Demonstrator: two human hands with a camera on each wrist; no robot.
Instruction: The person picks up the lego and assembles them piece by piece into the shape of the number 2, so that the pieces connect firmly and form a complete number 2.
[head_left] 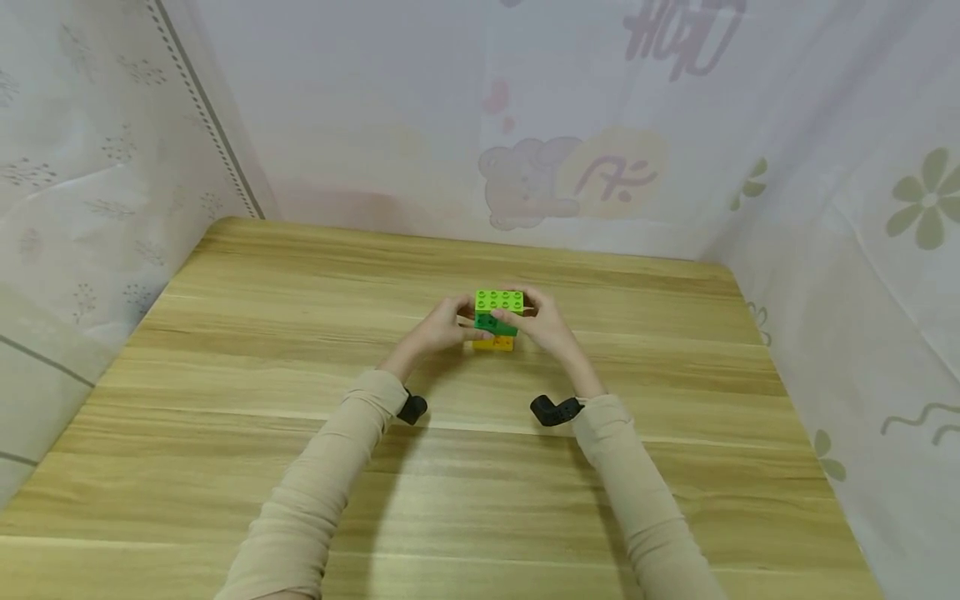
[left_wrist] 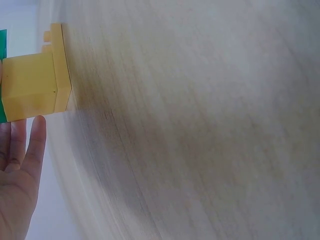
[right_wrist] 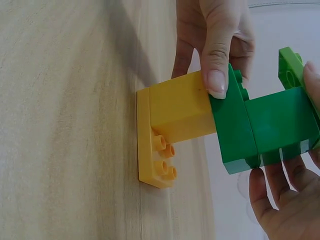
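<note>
A stack of toy building bricks stands on the table. At its base is a flat yellow brick (right_wrist: 145,135) with bare studs, carrying a taller yellow brick (right_wrist: 181,105). Above come a wide dark green brick (right_wrist: 234,127), a smaller dark green brick (right_wrist: 282,125), and a light green brick (head_left: 498,300) with studs up. My left hand (head_left: 442,325) grips the stack from the left, its thumb across the joint between the tall yellow and wide green bricks. On the right, my right hand (head_left: 550,327) holds the light green brick, thumb in front, other fingers near the dark green ones.
The wood-grain table (head_left: 225,350) spreads around the stack on all sides. Patterned sheets (head_left: 375,125) hang behind it and at both sides. A black wrist camera (head_left: 555,411) sits on the right wrist, another (head_left: 412,408) on the left.
</note>
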